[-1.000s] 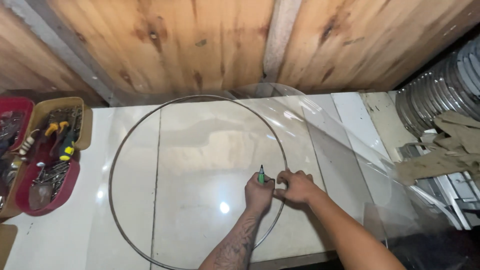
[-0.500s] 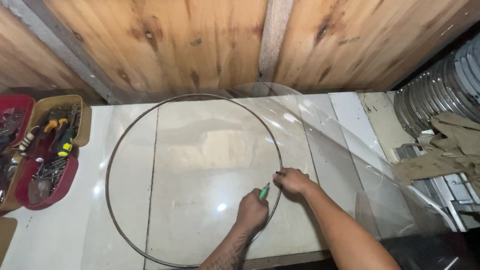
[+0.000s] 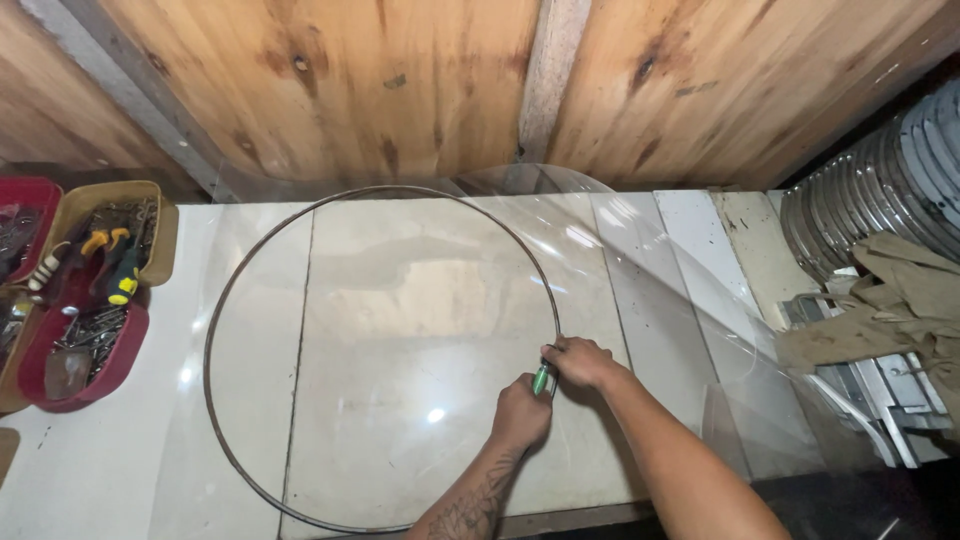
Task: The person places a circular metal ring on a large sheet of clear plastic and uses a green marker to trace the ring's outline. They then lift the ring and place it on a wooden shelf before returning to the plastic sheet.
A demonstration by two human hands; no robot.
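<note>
The clear plastic sheet [image 3: 650, 290] is the largest thing and also the hardest to read; it lies over the pale tiled table [image 3: 90, 470], its edges show only as thin glints and reflections, its back part curls up against the wooden wall [image 3: 350, 90], and its right side hangs past the table edge so I cannot tell where it ends; the metal ring [image 3: 205, 350] lies flat on the sheet near the middle of the table, thin, dark and round, and its lowest arc is cut by the bottom of the picture; at the left, the red tray [image 3: 75, 375] and the tan tray [image 3: 110, 205] with tools are partly out of view, and their small contents are not clear; at the right, a stack of ribbed metal parts [image 3: 880, 190] and a khaki cloth [image 3: 900, 300] are cut off as well; the right hand [image 3: 580, 362] rests on the right side of the ring with fingers pressed together upon it; the left hand [image 3: 520, 412] has its fingers closed around a green-handled tool [image 3: 541, 378], whose tip is hidden between the two hands; compared with half a second ago, both hands are nearly at the same spot on the ring, and the tool leans a little more upright.
</note>
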